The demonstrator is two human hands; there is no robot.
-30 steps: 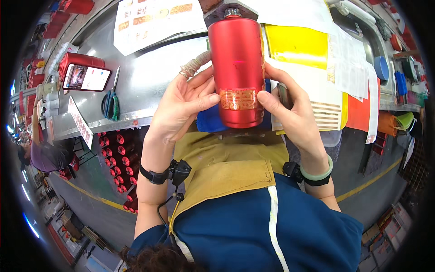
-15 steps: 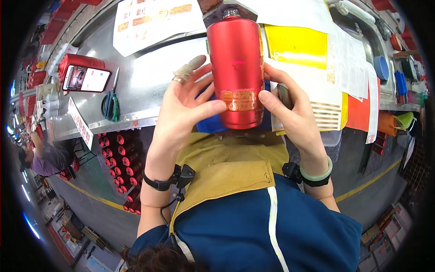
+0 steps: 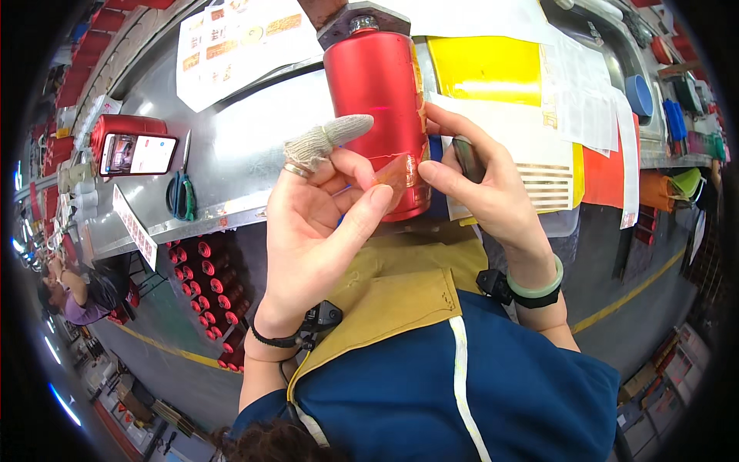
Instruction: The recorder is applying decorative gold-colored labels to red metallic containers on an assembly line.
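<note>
A red bottle (image 3: pixel 369 85) lies with its neck in a metal holder (image 3: pixel 391 21) and its base toward me. My left hand (image 3: pixel 312 231), a pale knitted cover on one finger, pinches a thin clear film (image 3: pixel 393 179) between thumb and a finger. One side of the film lies at the gold lettering near the bottle's base. My right hand (image 3: pixel 493 181) has its thumb against that lettering and its fingers along the bottle's right side. Tucked in its palm is a dark, smooth, flat piece (image 3: pixel 468 158), whose kind I cannot make out.
Left on the metal bench lie a phone (image 3: pixel 137 154) against a red bottle, and scissors (image 3: pixel 182 192). Sticker sheets (image 3: pixel 231 46) are at the back left. Yellow sheets (image 3: pixel 485 69) and white papers lie to the right. Red bottles (image 3: pixel 204 289) stand below; a person (image 3: pixel 77 296) sits far left.
My left hand has gone from resting open beside the bottle to pinching the film, lifted from the bottle's lettering. My right thumb stays by the lettering. The whole view has shifted slightly.
</note>
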